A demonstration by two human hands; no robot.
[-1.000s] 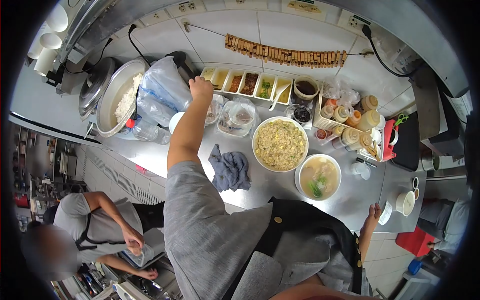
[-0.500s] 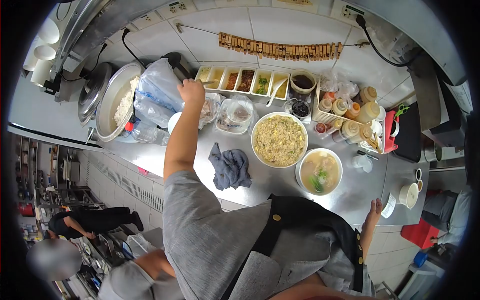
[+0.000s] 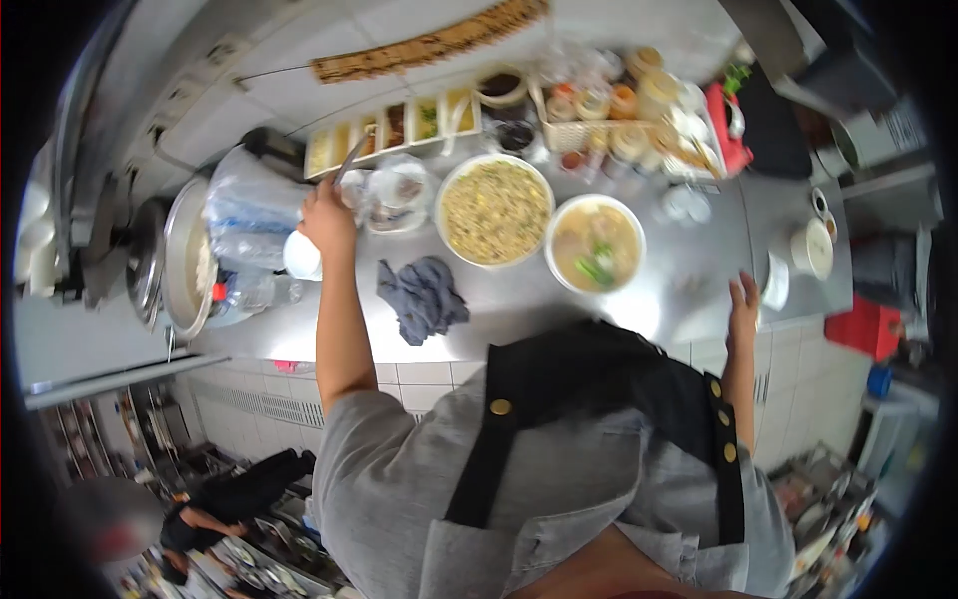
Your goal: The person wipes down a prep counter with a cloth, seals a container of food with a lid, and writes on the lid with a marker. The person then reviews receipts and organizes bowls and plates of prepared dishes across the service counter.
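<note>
The 2 hands are well apart, on opposite sides of the big bowl of fried rice (image 3: 495,212). The left hand (image 3: 327,218), left of that bowl, is closed around a thin metal utensil (image 3: 351,160). Its far end points up at the seasoning tubs (image 3: 377,165), beyond and left of the rice; it seems held by the near end so that the fingers keep out of the food. Blur hides whether it touches a tub. The right hand (image 3: 742,302), right of the rice by the counter's near edge, has loosely spread fingers and no visible load, probably just idle, with a white slip (image 3: 775,282) beside it.

The 6 tubs sit side by side in a row, likely so that each seasoning is within easy reach. Between the left hand and the rice are plastic-wrapped containers (image 3: 397,196); a crumpled grey cloth (image 3: 423,299) lies nearer the body, perhaps handy for wiping. A bowl of soup (image 3: 596,246) is just right of the rice, and beyond it a basket (image 3: 579,136) keeps the squeeze bottles grouped. Far left, a large metal bowl (image 3: 178,285) contains white rice.
</note>
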